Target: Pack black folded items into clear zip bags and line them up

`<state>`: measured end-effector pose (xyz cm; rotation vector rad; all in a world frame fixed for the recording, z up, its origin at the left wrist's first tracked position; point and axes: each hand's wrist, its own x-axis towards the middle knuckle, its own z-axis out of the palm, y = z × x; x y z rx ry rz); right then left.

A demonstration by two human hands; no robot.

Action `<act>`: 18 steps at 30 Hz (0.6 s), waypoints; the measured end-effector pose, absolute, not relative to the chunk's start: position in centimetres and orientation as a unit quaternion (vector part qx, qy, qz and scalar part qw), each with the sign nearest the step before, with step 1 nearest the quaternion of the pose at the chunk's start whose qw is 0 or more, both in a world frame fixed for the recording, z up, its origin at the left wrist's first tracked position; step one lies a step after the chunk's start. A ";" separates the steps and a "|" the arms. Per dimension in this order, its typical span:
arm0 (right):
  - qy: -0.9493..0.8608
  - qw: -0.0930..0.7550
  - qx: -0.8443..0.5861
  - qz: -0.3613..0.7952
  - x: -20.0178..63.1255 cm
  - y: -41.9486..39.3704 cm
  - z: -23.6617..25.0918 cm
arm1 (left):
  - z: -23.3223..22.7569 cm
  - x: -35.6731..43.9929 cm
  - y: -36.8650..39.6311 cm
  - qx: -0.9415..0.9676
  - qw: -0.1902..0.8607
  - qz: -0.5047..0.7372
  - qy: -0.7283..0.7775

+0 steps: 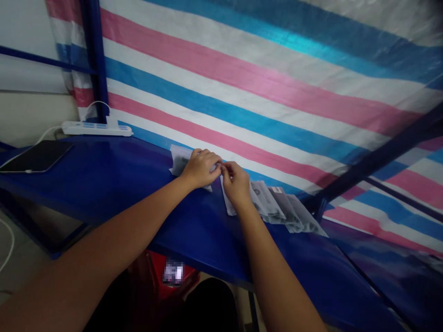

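Observation:
My left hand (200, 168) rests on a small stack of white and clear packets (179, 160) on the blue table (114, 180), fingers curled over its near edge. My right hand (236, 184) meets it fingertip to fingertip, and both pinch something small between them that I cannot make out. Under and right of the right hand lies a fanned row of grey-white flat packets (284, 207), against the striped tarp.
A white power strip (97, 128) lies at the table's back left, with a dark tablet (36, 157) on a cable near the left edge. A striped pink, blue and white tarp (263, 83) backs the table. A red stool (162, 286) stands below.

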<state>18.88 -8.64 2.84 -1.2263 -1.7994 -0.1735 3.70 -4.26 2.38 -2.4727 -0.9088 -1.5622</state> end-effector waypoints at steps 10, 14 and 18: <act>-0.713 0.471 -0.504 -0.128 19.2 -8.5 2.8 | 2.6 2.7 -3.3 -0.780 0.055 -0.530 -0.329; -0.674 0.482 -0.539 -0.153 20.4 -8.1 2.8 | 2.5 1.4 -2.2 -0.756 0.048 -0.538 -0.370; -0.645 0.489 -0.563 -0.169 21.6 -7.7 2.7 | 2.2 0.5 -1.2 -0.736 0.041 -0.548 -0.394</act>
